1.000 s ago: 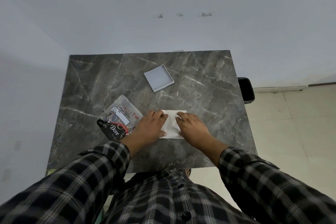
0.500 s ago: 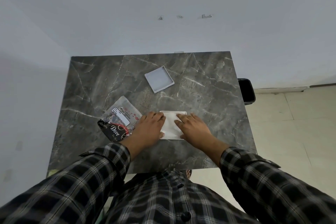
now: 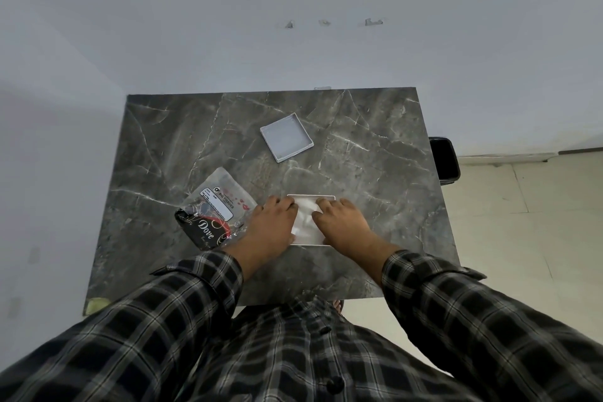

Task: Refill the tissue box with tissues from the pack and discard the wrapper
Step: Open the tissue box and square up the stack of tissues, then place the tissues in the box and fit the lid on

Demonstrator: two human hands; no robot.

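L hand: flat, palm down, fingers spread a little; pressed on left part of white tissues in tissue box; nothing gripped. Heel of hand just beside wrapper edge.
R hand: flat, palm down, fingers loosely spread; pressed on right part of tissues, over box's right side; nothing gripped.
Tissue box: white, open-topped, near front-centre of tabletop, mostly hidden under both hands; far rim and a bit of near rim showing.
Tissues: inside box, strip visible between the two hands, slightly creased.
Lid: white square, inner side up, turned at an angle, well apart from box toward far side of tabletop.
Wrapper: clear plastic w/ black "Dove" print and white label, crumpled, flat on tabletop left of box.
Bin: dark, on floor off right edge of tabletop.
Sleeves: dark plaid, both forearms reaching in from bottom.
Counts: 2 hands, 1 box, 1 lid, 1 wrapper, 1 bin, 1 tabletop; no. of tissues – can't tell.
Vs 0.5 s ago: hands in nearly same spots on tissues, both a touch closer together, less white showing between them; lid, wrapper, bin unmoved.
Vs 1.0 s ago: same pose, hands on box contents; little change otherwise.
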